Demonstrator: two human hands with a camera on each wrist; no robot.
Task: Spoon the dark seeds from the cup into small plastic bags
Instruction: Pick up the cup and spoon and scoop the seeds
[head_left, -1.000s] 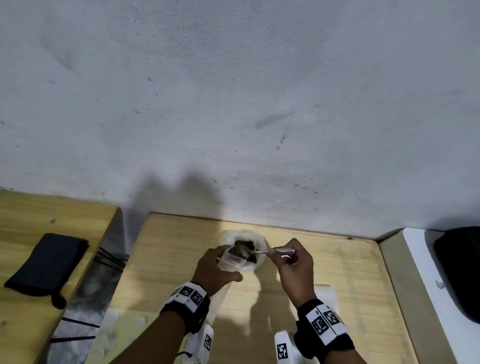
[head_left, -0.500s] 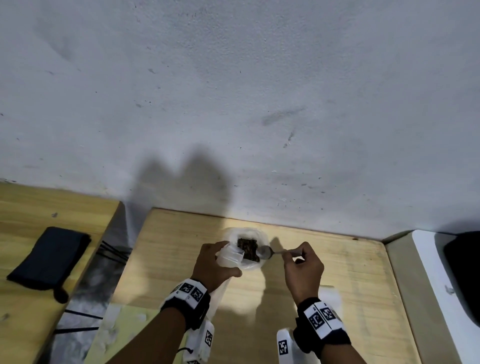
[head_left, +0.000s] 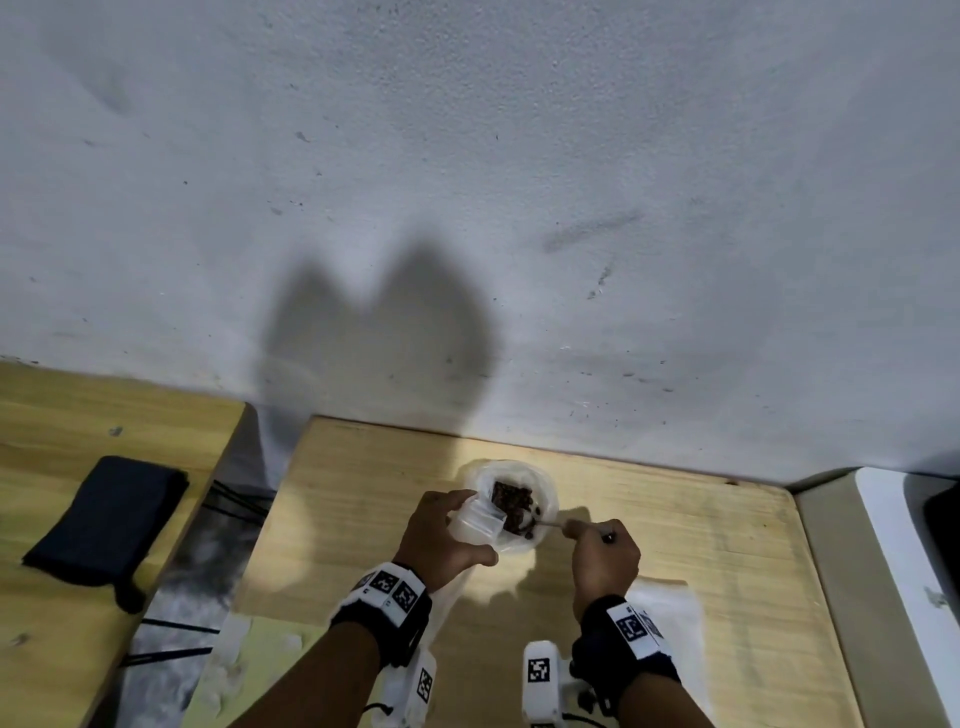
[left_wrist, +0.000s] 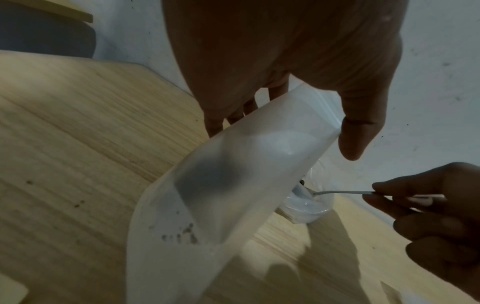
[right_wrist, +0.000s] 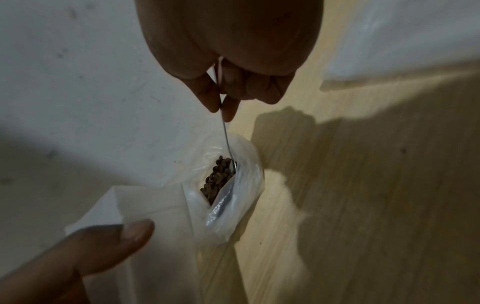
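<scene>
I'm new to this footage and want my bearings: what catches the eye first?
The cup of dark seeds near the wooden table's back edge, against the grey wall. The right hand pinches a thin spoon dipped into the seeds, while the left hand holds a small plastic bag beside the cup.

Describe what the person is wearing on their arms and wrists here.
Both forearms are bare, with no sleeves. The left hand and the right hand each have a black wrist strap carrying a white plate printed with black square tag markers. White camera housings, also with tag markers, hang under the wrists, with thin black cables.
</scene>
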